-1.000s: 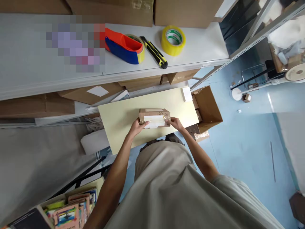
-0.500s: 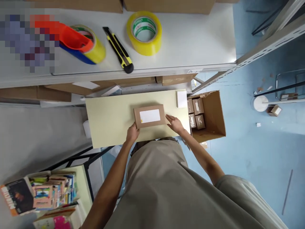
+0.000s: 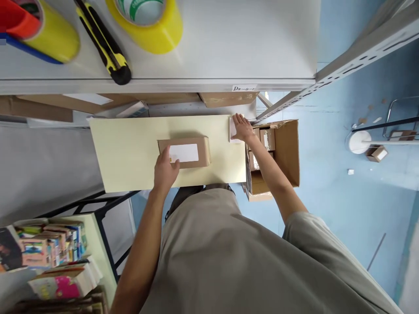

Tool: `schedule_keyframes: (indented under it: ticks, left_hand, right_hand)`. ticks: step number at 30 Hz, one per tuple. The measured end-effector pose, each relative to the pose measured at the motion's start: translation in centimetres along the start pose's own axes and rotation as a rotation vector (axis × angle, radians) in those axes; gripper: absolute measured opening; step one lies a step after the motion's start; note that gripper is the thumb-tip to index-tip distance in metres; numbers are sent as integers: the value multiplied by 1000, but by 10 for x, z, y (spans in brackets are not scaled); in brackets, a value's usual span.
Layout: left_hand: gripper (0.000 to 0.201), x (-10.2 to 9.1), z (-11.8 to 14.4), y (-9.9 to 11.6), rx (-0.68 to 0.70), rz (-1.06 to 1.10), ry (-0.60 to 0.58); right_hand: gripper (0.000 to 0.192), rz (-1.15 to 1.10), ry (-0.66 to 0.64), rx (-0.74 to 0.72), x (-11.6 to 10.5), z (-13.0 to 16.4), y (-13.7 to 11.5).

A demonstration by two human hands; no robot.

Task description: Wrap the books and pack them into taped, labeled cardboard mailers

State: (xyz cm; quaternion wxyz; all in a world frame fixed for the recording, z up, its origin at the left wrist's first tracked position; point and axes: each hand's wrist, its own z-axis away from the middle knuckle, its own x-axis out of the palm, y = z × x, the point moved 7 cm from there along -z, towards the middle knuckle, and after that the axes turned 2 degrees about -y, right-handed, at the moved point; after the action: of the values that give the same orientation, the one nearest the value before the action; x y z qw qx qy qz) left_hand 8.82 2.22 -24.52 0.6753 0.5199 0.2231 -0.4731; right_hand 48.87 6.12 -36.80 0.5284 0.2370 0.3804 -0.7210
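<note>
A cardboard box [image 3: 204, 152] with a white label [image 3: 184, 152] on its top lies on the pale yellow tabletop [image 3: 127, 174]. My left hand [image 3: 165, 171] grips the box's left end, its thumb over the label's edge. Farther right, my right hand [image 3: 242, 127] rests with fingers apart over a small white stack [image 3: 232, 131] of what look like labels, at the table's far right corner. The hand covers most of that stack.
An open carton [image 3: 286, 152] holding several small boxes stands right of the table. On the shelf ahead are yellow tape [image 3: 160, 32], a utility knife [image 3: 106, 43] and a tape dispenser [image 3: 19, 22]. Books [image 3: 55, 246] fill a stand at lower left.
My right hand has moved from beside the box, up and right, onto the white stack. My left hand has shifted onto the box's left end, thumb on top. The view has shifted.
</note>
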Motion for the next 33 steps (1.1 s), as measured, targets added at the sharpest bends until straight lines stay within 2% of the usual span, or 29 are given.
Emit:
schedule_keyframes:
  ticks: [3,5,8,9,14,16,17,19,21,23,26,30,33]
  left_hand:
    - [78,10,3,21,58,28,-29]
    - [77,15,6,31,98,48,-37]
    - [74,23,10,44,149,62,-44]
    - [73,26,10,49,164,63,-47]
    - [70,45,7,87,262,46,-122]
    - [70,53,5,104,296,25,-161]
    - [70,57,4,112,312,16,-179]
    - [70,64,2,126,344,2,-214]
    - [69,70,1,136,367,-7,-247]
    - [68,74,1,142,378,-13,-271]
    - [69,76,3,145,382,-18,-285]
    - [69,81,1,146,392,-32,-315]
    - [69,97,-16,159,439,-97,-389]
  right_hand:
    - [128,5,14,-13,-2,3,-5]
    - [103,12,99,-21,-7,14,-10]
    - [52,15,286,-34,-20,39,-17]
    - [46,13,335,-36,-23,48,-18]
    - [51,7,430,-49,-23,70,-16]
    - [61,4,408,-74,-15,67,-15]
    - [72,0,371,-94,-8,64,-15]
    - [100,-4,239,-136,10,56,-15]
    - [111,6,104,-156,26,51,-15]
    - [101,31,32,-153,31,51,-14]
    - [73,76,15,-147,21,57,-14]
    - [35,93,-16,-169,-4,62,-19]
    - [28,83,20,-122,-33,52,-17]
